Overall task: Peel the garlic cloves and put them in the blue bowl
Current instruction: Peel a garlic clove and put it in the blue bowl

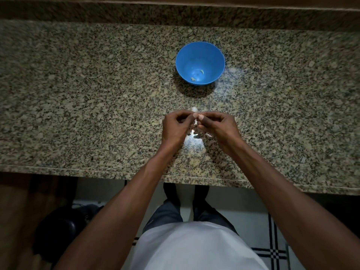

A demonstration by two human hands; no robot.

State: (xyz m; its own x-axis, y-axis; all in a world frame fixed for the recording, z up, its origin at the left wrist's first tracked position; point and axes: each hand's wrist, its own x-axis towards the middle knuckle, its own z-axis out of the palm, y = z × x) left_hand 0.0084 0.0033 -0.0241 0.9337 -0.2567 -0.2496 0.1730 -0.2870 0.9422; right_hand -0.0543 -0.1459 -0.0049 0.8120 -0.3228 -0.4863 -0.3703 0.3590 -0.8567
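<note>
A blue bowl [200, 49] stands on the granite counter [78, 94], beyond my hands. Two small pale peeled cloves [202, 71] lie on its bottom. My left hand [175, 126] and my right hand [218, 125] meet above the counter with fingers curled. Both pinch one small garlic clove [196, 114] between their fingertips. The clove is mostly hidden by my fingers. Pale bits of garlic skin [194, 109] lie on the counter just beyond and below my hands.
The counter's front edge [116, 172] runs below my forearms. A raised granite ledge [175, 14] borders the far side. A dark round object [58, 230] sits on the floor at lower left.
</note>
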